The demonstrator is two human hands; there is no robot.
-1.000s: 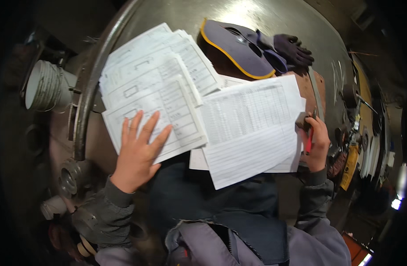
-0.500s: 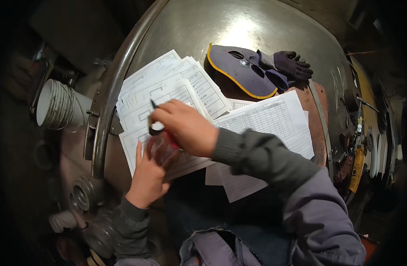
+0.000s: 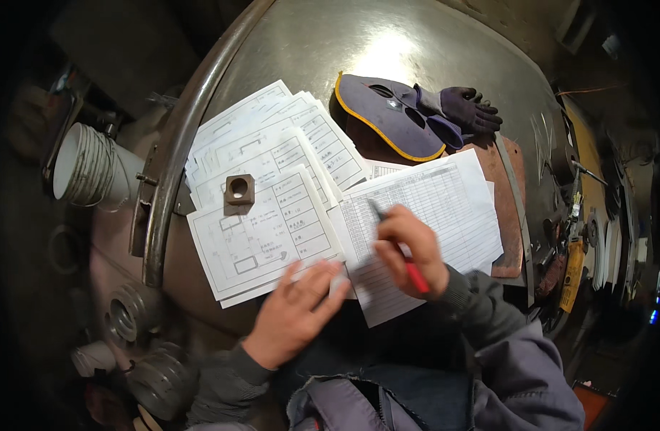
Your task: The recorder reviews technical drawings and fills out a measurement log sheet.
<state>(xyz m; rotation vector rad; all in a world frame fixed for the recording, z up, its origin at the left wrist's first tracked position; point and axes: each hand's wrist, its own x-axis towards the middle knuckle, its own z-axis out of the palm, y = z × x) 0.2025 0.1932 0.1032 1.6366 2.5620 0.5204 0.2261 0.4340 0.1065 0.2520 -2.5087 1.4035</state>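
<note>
My right hand [image 3: 414, 255] is closed around a red marker [image 3: 416, 276] with a dark tip, just above the near-left part of a printed table sheet [image 3: 430, 194]. My left hand [image 3: 297, 309] lies with fingers stretched out on the near edge of the papers, holding nothing. To its upper left, a stack of drawing sheets [image 3: 272, 237] with line diagrams is fanned out. A small brown square metal block with a round hole [image 3: 239, 190] sits on these drawings.
Beyond the sheets lie a grey fabric mask with yellow edging [image 3: 391, 115] and dark work gloves [image 3: 470, 109] on the metal table [image 3: 301, 43]. A metal strip [image 3: 513, 215] runs along the right. Left of the table's curved rim [image 3: 193, 108] is a white bucket [image 3: 78, 165].
My right hand has moved right with the marker, from the drawings to the table sheet. My left hand has come down nearer me. The metal block now shows on the drawings.
</note>
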